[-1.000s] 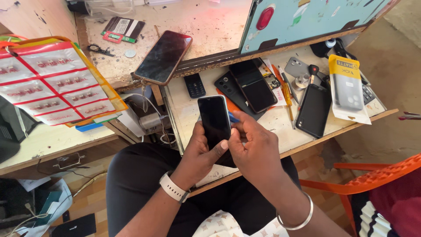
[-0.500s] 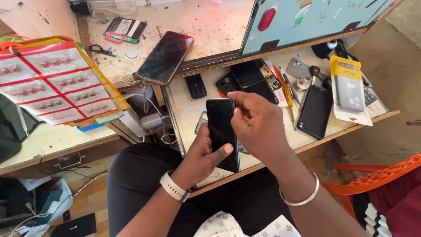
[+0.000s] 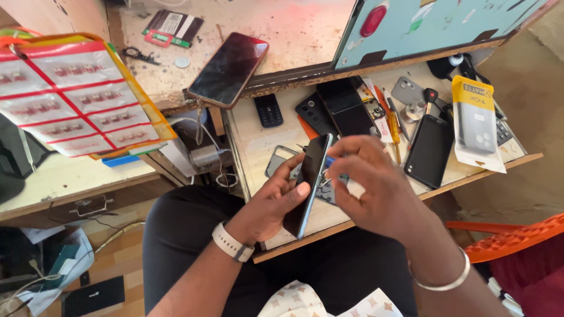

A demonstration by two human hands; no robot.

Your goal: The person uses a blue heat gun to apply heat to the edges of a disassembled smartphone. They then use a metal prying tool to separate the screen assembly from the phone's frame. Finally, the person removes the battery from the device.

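Hands meet over the lower wooden shelf [image 3: 376, 199], where we hold a dark smartphone [image 3: 309, 182] turned nearly edge-on to the camera, tilted with its top end away from us. Our left hand [image 3: 276, 202] grasps the smartphone from below and behind, thumb pressed against its near face, fingers wrapped round the far side; a white watch band [image 3: 232, 242] sits on that wrist. Our right hand [image 3: 370, 188] closes its fingertips on the smartphone's right edge, near a small blue piece that we cannot identify; a silver bangle [image 3: 440, 279] circles that wrist. Beneath the smartphone, on the shelf, lies a grey phone case [image 3: 280, 159], partly covered by our left hand. Further back on the shelf we see a small keypad phone [image 3: 269, 110], two dark handsets [image 3: 332, 111] lying side by side, an orange-handled screwdriver [image 3: 392, 126], a black phone [image 3: 430, 149] face up, and a yellow-topped packaged case [image 3: 474, 123] just beside it. On the upper desk surface [image 3: 282, 23] a large phone with a dark screen [image 3: 229, 69] overhangs the edge. A hanging sheet of red-bordered pouches [image 3: 70, 97] stands at the left.
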